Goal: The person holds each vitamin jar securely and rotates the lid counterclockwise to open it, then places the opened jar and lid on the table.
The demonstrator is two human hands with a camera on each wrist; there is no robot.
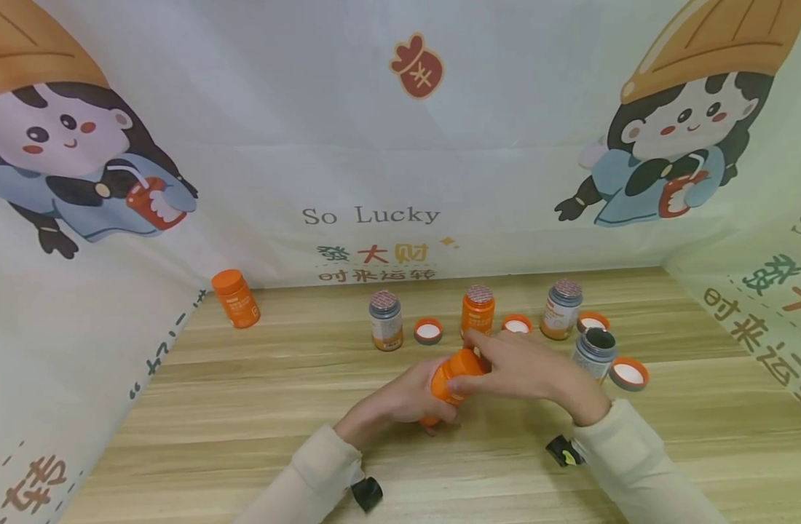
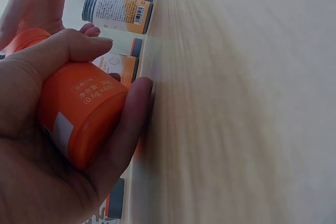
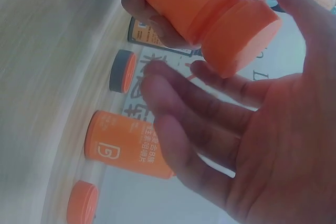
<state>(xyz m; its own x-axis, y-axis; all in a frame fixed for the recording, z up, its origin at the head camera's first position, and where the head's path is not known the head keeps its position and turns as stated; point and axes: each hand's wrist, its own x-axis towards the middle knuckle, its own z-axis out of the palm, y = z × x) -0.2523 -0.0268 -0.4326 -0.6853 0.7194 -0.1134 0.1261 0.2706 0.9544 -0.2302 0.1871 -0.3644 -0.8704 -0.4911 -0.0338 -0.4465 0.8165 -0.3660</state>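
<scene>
In the head view, my left hand point(image 1: 407, 395) grips an orange bottle point(image 1: 443, 384), tilted with its orange cap point(image 1: 467, 361) towards the right. The left wrist view shows the fingers and thumb wrapped round the bottle body point(image 2: 86, 95). My right hand point(image 1: 528, 366) is at the cap end, thumb and fingers spread about it. Seen from the right wrist, the cap point(image 3: 241, 40) sits on the bottle and the right hand's fingers point(image 3: 210, 114) are loosely bent, with a gap between them and the cap.
Behind the hands stand a grey bottle point(image 1: 386, 322), an orange bottle point(image 1: 478, 311) and another grey bottle point(image 1: 561, 311), all foil-topped. An opened bottle point(image 1: 596, 352) stands right, near loose caps point(image 1: 628, 374). A capped orange bottle point(image 1: 237, 300) stands far left. Printed cloth point(image 1: 276, 160) walls the wooden table.
</scene>
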